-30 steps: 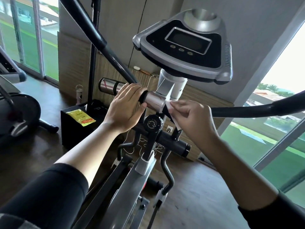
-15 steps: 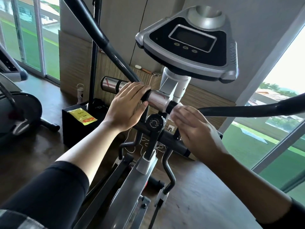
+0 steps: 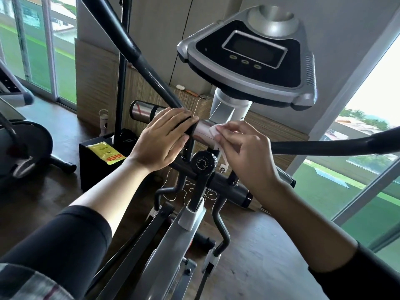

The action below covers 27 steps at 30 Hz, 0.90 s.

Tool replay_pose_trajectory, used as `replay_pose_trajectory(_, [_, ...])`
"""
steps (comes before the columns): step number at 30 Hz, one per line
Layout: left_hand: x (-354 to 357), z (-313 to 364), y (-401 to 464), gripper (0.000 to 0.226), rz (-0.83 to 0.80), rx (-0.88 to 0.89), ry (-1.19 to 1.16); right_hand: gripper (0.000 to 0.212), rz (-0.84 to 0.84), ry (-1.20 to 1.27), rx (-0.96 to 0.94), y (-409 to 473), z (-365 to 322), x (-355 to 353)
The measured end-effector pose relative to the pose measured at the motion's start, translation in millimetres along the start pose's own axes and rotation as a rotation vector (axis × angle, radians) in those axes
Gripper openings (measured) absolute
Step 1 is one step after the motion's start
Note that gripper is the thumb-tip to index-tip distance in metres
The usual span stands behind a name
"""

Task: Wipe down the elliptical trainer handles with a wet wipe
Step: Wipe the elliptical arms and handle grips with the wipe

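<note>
Wiping the silver handlebar (image 3: 202, 129) of the elliptical trainer with a wet wipe (image 3: 215, 132).

The right hand (image 3: 244, 154) pinches the white wipe against the bar under the console (image 3: 249, 61); part of the wipe hangs down behind the fingers and is hidden. The left hand (image 3: 160, 141) lies on the black grip with fingers curled over it, the thumb underneath. A tension knob (image 3: 202, 164) sits just below. A yellow packet (image 3: 107, 153) lies on a black box at the left; its print is too small to read.

Glossy metal handle sensor (image 3: 202, 131), matt foam grips (image 3: 138, 55), wood-grain floor (image 3: 255, 252).
</note>
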State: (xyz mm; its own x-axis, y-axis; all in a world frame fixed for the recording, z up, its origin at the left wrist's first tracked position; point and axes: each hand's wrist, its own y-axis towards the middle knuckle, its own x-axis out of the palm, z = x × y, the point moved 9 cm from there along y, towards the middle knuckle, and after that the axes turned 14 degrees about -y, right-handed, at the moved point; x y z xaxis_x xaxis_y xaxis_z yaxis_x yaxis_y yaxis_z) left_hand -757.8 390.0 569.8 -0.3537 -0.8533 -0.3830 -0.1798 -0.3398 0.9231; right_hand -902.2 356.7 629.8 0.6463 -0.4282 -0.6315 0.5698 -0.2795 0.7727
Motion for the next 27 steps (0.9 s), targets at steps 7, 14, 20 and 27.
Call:
replay_pose_trajectory(7, [1.1,-0.7,-0.9,0.039,0.044,-0.011,-0.004,0.019,-0.095,-0.006,0.182,25.3,15.8,6.8])
replay_pose_trajectory(14, [-0.8,1.1,-1.1,0.038,0.090,-0.013,-0.006,0.023,-0.079,-0.038,0.151,23.5,3.7,7.5])
replay_pose_trajectory(20, [0.5,0.2,-1.7,0.038,0.105,0.001,0.013,0.025,-0.115,-0.078,0.118,25.4,0.9,10.6])
replay_pose_trajectory(27, [-0.5,0.1,-2.4,0.038,0.110,0.007,0.030,0.024,-0.157,-0.009,0.109,33.6,-4.6,20.7])
